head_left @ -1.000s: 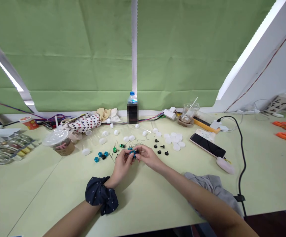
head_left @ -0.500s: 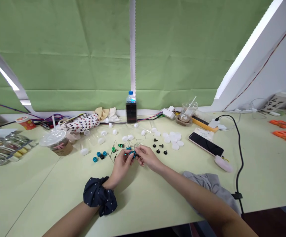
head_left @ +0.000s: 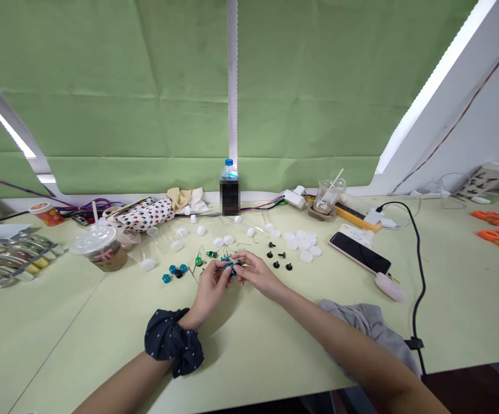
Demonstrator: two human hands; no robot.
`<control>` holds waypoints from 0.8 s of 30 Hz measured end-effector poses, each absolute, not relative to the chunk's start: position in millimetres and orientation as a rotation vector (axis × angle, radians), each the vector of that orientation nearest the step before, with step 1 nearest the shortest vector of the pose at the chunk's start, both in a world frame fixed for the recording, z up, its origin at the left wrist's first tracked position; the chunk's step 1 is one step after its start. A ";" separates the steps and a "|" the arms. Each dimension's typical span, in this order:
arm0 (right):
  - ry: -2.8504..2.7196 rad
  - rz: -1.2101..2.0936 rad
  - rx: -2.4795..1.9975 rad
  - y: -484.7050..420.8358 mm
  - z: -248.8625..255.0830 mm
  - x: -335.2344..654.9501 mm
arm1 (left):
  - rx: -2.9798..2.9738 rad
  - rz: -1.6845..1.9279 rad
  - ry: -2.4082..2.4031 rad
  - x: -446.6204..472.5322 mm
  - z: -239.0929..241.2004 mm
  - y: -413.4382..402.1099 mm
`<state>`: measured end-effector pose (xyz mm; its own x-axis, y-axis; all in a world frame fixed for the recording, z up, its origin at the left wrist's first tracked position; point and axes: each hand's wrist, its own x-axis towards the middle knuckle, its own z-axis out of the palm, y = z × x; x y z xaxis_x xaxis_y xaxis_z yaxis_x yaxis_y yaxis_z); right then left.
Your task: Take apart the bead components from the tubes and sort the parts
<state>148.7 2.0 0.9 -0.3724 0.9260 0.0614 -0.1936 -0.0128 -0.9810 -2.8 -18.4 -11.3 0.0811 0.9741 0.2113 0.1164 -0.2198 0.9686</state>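
Note:
Both hands meet over the middle of the table around a small blue metallic part (head_left: 231, 267). My left hand (head_left: 213, 282), with a dark dotted scrunchie at its wrist, is closed and pinches the part from the left. From the right, my right hand (head_left: 258, 275) is closed on the same part, thumb and finger pressed to it. The fingers hide most of its shape. Just left lie several blue knob-like pieces (head_left: 172, 269), a black one (head_left: 178, 273) and a green one (head_left: 198, 261). Several black thumbscrew-like pieces (head_left: 276, 264) stand to the right, and thin hex keys (head_left: 192, 270) lie near my left fingers.
Round white caps (head_left: 305, 241) and clear tubes (head_left: 157, 241) lie beyond my hands. A lidded drink cup (head_left: 107, 253) stands left. To the right are a phone (head_left: 359, 253), a black cable (head_left: 419, 270) and a grey cloth (head_left: 365, 322). A water bottle (head_left: 229, 172) stands at the back.
My right hand's fingers have shifted slightly around the blue part, with the wrist turned a little. My left hand keeps nearly the same pinch. The things on the table have not moved.

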 end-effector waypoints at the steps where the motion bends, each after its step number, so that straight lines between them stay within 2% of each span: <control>1: -1.325 1.575 -0.853 2.1 -0.1 148.1 | 1.497 1.248 1.128 -2.7 -12.2 -18.3; 5: -1.331 1.610 -0.917 2.6 -4.3 146.4 | 1.487 1.230 1.131 -2.8 -14.1 -17.8; 11: -1.415 1.435 -0.861 -0.1 -2.6 148.3 | 1.415 1.233 1.145 -2.2 -9.8 -17.1; 16: -1.305 1.518 -0.949 1.0 -1.4 147.4 | 1.403 1.225 1.142 -0.7 -8.9 -18.6; 24: -1.337 1.462 -0.851 -2.9 2.0 148.1 | 1.420 1.247 1.104 -1.3 -8.6 -20.2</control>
